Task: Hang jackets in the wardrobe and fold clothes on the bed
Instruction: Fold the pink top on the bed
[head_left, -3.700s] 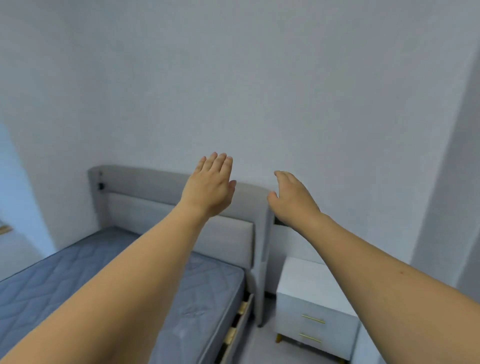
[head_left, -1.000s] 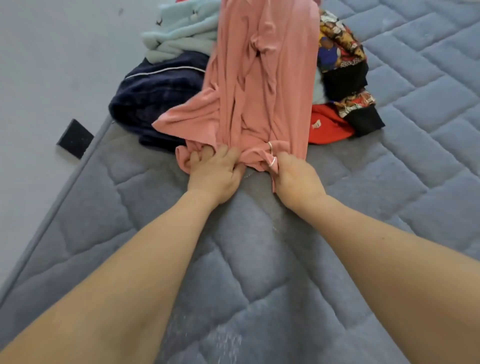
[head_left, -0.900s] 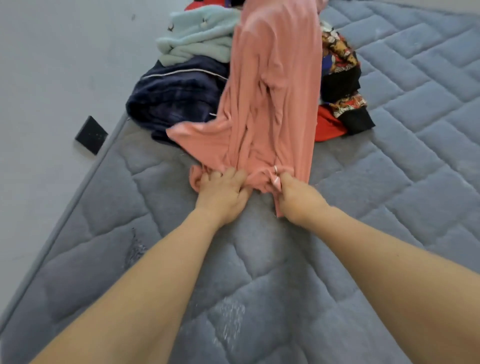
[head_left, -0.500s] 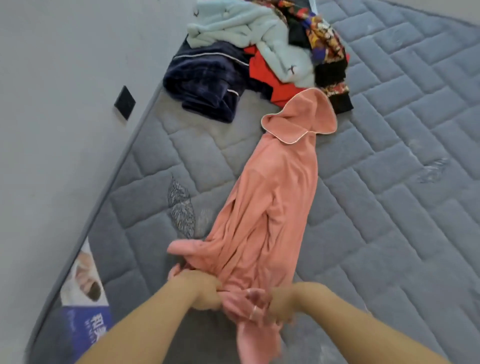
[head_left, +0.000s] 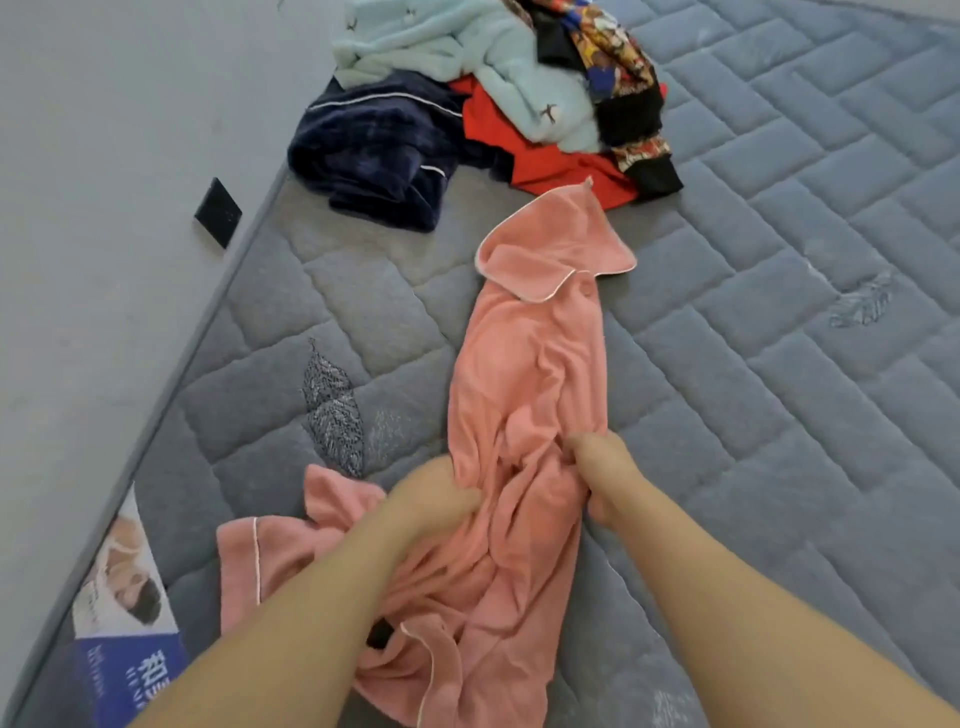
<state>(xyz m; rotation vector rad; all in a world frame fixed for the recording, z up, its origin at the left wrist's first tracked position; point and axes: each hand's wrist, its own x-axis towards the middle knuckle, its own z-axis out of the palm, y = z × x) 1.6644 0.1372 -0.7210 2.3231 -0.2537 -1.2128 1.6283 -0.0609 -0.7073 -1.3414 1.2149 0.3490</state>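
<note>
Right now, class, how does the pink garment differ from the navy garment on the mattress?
The pink garment lies stretched out long; the navy garment sits bunched in the pile. Both hands, left hand and right hand, grip the pink one; nothing touches the navy one. Both have pale piping and rest on the mattress.

Grey quilted mattress (head_left: 779, 364), pale grey wall (head_left: 104, 208)

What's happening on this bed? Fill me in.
A person is sorting laundry on a bare grey mattress. Both hands grip a pink garment that lies stretched out lengthwise: the left hand and the right hand bunch its fabric near the middle. It is not folded yet. A pile of other clothes waits at the far end.
</note>
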